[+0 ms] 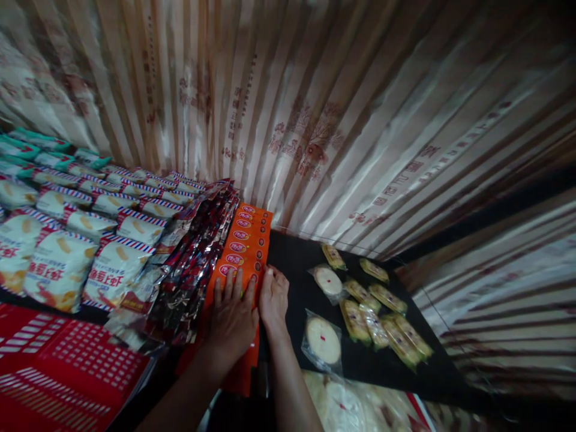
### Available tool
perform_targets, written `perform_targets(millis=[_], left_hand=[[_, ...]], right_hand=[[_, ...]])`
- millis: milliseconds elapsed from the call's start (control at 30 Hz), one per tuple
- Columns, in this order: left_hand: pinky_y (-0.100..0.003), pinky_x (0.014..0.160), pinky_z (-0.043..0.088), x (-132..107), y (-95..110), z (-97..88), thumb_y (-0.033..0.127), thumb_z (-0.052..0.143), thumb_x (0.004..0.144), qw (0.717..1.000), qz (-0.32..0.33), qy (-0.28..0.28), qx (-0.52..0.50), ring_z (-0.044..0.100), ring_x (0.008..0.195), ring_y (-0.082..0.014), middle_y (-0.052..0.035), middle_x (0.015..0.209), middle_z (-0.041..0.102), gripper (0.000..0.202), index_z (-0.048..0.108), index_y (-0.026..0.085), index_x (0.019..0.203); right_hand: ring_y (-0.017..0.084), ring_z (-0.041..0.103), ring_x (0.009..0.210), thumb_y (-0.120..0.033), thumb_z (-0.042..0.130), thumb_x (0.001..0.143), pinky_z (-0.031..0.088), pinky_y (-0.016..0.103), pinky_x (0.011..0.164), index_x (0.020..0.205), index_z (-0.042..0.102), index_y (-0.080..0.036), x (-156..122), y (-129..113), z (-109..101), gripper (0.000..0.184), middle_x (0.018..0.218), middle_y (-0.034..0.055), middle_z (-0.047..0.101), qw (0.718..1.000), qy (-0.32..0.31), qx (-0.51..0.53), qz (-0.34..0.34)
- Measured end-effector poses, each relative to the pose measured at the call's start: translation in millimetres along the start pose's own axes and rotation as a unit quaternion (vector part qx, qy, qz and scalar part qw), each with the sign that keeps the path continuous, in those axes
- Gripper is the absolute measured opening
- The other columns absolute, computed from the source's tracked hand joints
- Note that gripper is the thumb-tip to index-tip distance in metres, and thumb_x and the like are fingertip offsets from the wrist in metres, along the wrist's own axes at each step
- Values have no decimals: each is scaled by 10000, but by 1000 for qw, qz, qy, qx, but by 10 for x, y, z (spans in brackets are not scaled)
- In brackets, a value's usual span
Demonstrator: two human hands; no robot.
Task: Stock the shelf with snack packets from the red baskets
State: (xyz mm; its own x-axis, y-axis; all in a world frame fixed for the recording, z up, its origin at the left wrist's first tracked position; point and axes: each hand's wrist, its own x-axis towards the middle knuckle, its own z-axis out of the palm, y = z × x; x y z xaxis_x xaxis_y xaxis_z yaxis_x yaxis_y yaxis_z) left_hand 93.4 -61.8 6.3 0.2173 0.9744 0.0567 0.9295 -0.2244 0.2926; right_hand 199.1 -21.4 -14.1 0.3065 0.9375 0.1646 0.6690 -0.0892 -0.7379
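Orange packets point(246, 231) are right under the left hand point(233, 315), overlapping in a long row that runs on past the fingertips toward the back of the black counter point(292, 255). Left hand is palm down and pretty flat on them, fingers a bit apart, not clamped on anything. Right hand point(274, 297) is just beside it, up against the right edge of the same row with the fingers curled in. Can't really tell if it's pinching a packet or only pressing on the side, since the fingertips are tucked out of sight.

Just left of the left hand there's a crammed row of shiny dark red packets point(198, 270), and further left a bunch of white snack bags point(117, 270) with red and blue striped tops. Some green-edged bags point(36, 139) sit way off to the far left, behind those. Red plastic basket point(58, 366) is down left of the left forearm.

Over to the right of the right hand: two round wrapped discs point(324, 340), then a loose scatter of small yellowish packs point(355, 320) beyond them. Pleated, printed sheeting point(310, 132) hangs behind it all, past both hands.
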Motion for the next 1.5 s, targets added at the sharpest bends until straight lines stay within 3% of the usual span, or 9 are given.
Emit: perform_targets(millis=[400,600,1067,1167,1300,1500], left_hand=[[-548,1084,151,-80,6,56,454,369,877,1000,-7,26,-8,202,1360,-325,-99,1453,334,539,344,257,1378],[-550,1085,152,-56,22,29,444,379,869,1000,-8,25,-15,189,1364,-326,-102,1451,338,557,337,234,1384],[-552,1085,146,-43,8,98,399,401,859,999,1,33,8,159,1372,-321,-88,1457,328,564,314,238,1393],[-549,1084,152,-47,9,102,400,387,867,999,0,36,4,158,1372,-320,-84,1461,321,561,304,237,1397],[-533,1089,147,-48,24,73,400,393,866,999,-4,37,11,144,1375,-320,-94,1470,300,565,315,216,1394],[-523,1094,129,-30,38,10,406,377,878,999,-8,37,6,131,1380,-311,-102,1473,289,543,335,215,1385]], right_hand=[[221,422,1182,-546,158,891,263,379,1038,1126,625,-124,11,36,-55,672,1179,124,597,996,1,79,30],[238,460,1169,-608,183,865,343,393,973,1175,586,-150,-28,90,-130,684,1238,126,560,983,24,160,84],[241,515,1135,-607,238,865,379,405,964,1138,592,-146,-77,73,-98,641,1224,128,574,977,22,200,69],[229,505,1165,-620,277,854,358,394,1004,1206,545,-133,-104,46,-69,658,1279,129,539,955,22,280,93],[197,421,1260,-613,275,858,324,378,1050,1316,426,-147,-160,-48,-14,670,1361,116,463,906,60,406,108],[186,420,1264,-609,244,864,299,388,1072,1386,289,-153,-228,-128,48,695,1361,137,460,856,52,487,167]])
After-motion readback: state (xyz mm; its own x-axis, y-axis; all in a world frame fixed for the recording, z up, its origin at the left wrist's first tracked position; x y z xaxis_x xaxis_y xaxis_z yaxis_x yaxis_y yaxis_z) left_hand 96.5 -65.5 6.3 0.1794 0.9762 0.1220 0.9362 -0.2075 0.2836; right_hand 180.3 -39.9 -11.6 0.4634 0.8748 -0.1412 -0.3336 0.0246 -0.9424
